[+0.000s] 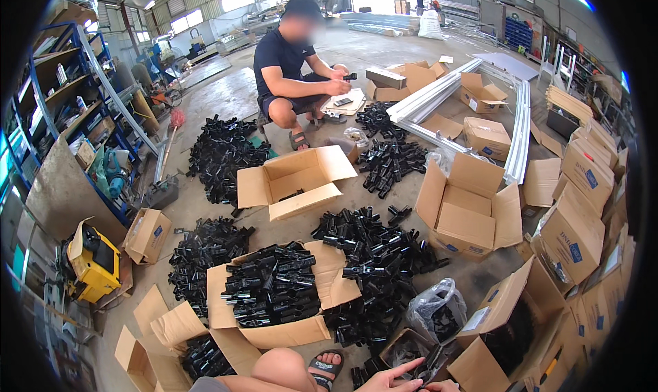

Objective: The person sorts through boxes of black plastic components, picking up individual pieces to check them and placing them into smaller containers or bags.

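Low at the bottom edge, my left hand [392, 378] reaches in with its index finger stretched along a black fitting [432, 366] and its thumb underneath. Only the thumb side of my right hand [440, 386] shows, pressed to the lower end of the same fitting. The rest of both hands is cut off by the picture's edge. Just beyond them stand a clear plastic bag [437, 310] with black pieces inside and an open carton [510, 337] holding more dark parts. An open box [288, 334] filled with black fittings sits left of the hands.
Heaps of black fittings [377, 262] cover the floor around the boxes. A co-worker [291, 69] squats across from me, holding a small black piece. Two open cartons [271, 179] [466, 217] stand between us. White metal profiles [517, 131] lie at right, near stacked cartons [572, 234].
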`<state>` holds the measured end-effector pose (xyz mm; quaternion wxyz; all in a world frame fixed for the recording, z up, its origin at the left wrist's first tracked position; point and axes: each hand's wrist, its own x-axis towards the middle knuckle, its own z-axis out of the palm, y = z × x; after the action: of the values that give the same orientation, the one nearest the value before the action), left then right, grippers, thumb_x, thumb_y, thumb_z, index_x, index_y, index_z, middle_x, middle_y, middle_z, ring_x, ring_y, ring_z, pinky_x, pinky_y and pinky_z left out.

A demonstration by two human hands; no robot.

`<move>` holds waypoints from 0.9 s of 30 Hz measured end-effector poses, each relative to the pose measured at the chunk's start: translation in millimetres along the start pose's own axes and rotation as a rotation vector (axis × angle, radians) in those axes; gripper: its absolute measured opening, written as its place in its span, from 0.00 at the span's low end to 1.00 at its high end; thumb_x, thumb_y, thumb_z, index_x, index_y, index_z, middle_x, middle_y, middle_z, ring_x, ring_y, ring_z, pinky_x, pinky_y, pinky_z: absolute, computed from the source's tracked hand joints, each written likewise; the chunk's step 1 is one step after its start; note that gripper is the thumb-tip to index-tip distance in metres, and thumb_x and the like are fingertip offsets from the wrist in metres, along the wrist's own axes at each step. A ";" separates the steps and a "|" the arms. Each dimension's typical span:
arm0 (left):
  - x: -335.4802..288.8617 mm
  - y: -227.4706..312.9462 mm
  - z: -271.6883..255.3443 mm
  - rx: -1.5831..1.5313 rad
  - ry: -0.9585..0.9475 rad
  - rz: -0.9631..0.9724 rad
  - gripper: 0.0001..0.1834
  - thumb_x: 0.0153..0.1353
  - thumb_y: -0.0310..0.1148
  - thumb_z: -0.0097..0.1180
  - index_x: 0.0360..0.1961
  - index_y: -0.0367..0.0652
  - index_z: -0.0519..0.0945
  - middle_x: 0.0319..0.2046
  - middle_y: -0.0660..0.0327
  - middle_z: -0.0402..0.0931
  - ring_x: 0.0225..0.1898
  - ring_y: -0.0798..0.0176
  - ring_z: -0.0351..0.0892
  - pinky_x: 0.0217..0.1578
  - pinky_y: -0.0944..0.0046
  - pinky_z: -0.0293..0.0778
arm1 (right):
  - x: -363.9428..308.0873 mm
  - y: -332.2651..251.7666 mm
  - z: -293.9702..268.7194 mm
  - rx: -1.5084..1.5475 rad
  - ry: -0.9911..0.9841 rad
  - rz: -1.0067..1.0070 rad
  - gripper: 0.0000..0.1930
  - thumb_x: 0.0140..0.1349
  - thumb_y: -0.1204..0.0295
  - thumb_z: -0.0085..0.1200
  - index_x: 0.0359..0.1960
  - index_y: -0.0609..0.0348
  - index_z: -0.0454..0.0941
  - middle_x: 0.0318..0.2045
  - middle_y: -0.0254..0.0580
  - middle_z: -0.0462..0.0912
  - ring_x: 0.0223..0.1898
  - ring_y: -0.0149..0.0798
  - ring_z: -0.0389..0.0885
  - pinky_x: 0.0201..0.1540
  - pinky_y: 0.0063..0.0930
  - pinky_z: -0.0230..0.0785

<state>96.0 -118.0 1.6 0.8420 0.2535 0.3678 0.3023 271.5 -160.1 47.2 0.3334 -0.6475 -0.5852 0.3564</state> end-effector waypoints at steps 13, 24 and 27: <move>-3.1 -9.6 11.3 -0.196 -0.158 -0.081 0.32 0.74 0.24 0.55 0.77 0.46 0.64 0.51 0.63 0.82 0.46 0.70 0.81 0.46 0.69 0.77 | -7.3 19.8 -10.5 0.022 0.137 0.159 0.09 0.70 0.73 0.60 0.46 0.65 0.80 0.36 0.42 0.85 0.37 0.34 0.83 0.43 0.30 0.77; -5.2 -11.3 12.8 -0.144 -0.172 -0.069 0.31 0.75 0.25 0.55 0.77 0.47 0.65 0.51 0.66 0.80 0.45 0.73 0.78 0.46 0.68 0.77 | -8.3 11.6 -9.9 0.017 0.173 0.119 0.08 0.70 0.73 0.59 0.46 0.65 0.80 0.36 0.45 0.85 0.37 0.38 0.84 0.43 0.32 0.76; -5.7 -11.3 12.5 -0.168 -0.177 -0.074 0.31 0.75 0.25 0.55 0.77 0.47 0.65 0.50 0.66 0.81 0.44 0.73 0.78 0.45 0.68 0.76 | -8.4 12.7 -9.3 0.006 0.173 0.106 0.08 0.70 0.73 0.59 0.46 0.65 0.80 0.36 0.46 0.85 0.37 0.38 0.84 0.43 0.32 0.76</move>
<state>106.1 -132.3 4.4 0.9001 0.1938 0.2746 0.2771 285.5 -169.7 41.9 0.3654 -0.7051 -0.5180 0.3179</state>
